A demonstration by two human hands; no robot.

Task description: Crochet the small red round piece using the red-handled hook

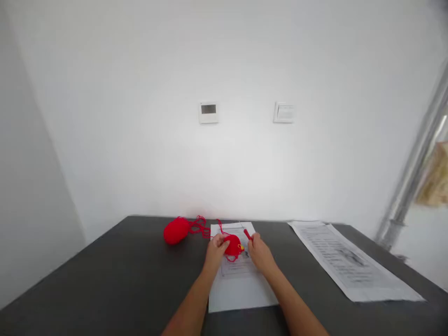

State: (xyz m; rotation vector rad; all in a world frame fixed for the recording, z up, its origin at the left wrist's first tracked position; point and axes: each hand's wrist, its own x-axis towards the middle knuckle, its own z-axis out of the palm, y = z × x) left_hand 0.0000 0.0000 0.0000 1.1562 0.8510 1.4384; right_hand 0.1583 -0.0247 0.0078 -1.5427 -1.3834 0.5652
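Observation:
My left hand (217, 249) is closed on a small round red crocheted piece (233, 245) with a tiny yellow marker at its right side. My right hand (258, 249) is closed on a red crochet hook (247, 234), whose tip points up and left toward the piece. Both hands hover over a white printed sheet (241, 284) lying on the dark grey table (122, 280). A red yarn ball (176, 230) rests on the table to the left. Loose red strands (200, 227) run from it to the piece.
A long white printed sheet (353, 261) lies on the table's right side. The table meets a white wall at the back, with two small wall panels (209, 112) high up. A metal pipe (413, 186) stands at the far right.

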